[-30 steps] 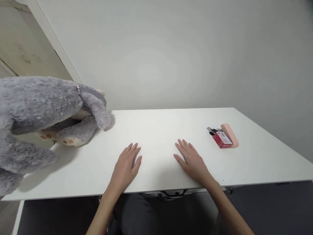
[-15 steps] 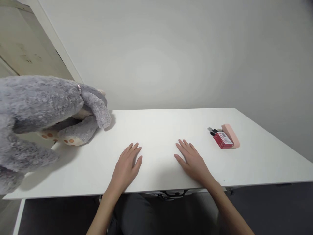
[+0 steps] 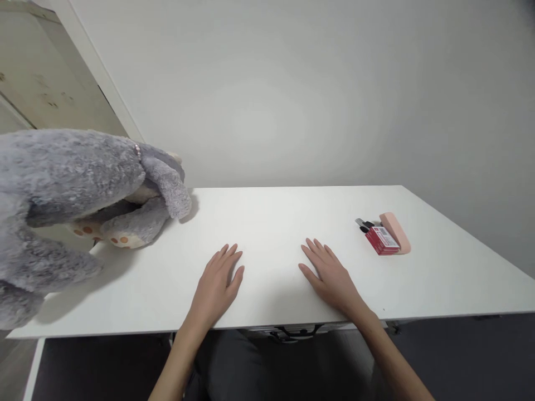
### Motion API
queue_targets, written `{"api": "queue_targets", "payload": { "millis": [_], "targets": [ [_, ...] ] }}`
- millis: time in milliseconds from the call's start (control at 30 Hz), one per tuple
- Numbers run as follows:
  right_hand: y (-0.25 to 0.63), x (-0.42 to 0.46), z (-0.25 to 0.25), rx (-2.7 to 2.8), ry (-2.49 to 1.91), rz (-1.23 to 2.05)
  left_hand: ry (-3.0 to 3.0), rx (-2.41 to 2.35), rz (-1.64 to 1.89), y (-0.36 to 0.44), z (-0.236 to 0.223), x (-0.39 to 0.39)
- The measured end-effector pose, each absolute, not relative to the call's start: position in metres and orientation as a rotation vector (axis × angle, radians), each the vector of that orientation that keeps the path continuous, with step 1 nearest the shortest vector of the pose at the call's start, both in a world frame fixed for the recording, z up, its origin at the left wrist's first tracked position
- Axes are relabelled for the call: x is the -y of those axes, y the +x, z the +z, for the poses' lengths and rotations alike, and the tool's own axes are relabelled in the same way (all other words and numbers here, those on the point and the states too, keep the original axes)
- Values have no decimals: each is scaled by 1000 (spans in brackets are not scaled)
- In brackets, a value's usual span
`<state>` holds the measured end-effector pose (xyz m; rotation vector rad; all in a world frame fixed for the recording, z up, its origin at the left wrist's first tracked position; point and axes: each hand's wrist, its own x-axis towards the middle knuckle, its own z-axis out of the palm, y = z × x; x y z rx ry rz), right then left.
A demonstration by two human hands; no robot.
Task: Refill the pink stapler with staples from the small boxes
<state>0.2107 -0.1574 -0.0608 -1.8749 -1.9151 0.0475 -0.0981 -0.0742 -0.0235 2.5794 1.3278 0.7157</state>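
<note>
My left hand (image 3: 216, 287) lies palm down on the white table (image 3: 267, 217), its fingers stretched out and slightly apart. Flat on the same surface rests my right hand (image 3: 330, 278), fingers spread, holding nothing. To the right of it, and apart from it, sits a red and white box (image 3: 382, 240). An open pink case (image 3: 395, 231) stands against the box's right side. Behind the box, on its left, is a small black and silver object (image 3: 364, 224), partly hidden, whose kind I cannot make out.
Large grey plush toys (image 3: 71, 172) fill the left end of the table and overhang its edge. A pale wall (image 3: 267, 111) rises along the table's back edge. Below the front edge, a black handle (image 3: 298, 332) shows between my arms.
</note>
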Motion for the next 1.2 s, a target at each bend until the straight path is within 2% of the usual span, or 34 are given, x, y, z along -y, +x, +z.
{"api": "queue_targets", "payload": {
  "millis": [1200],
  "targets": [
    [212, 157, -60, 1938, -1866, 26, 2570, -1321, 684, -98, -23, 75]
  ]
}}
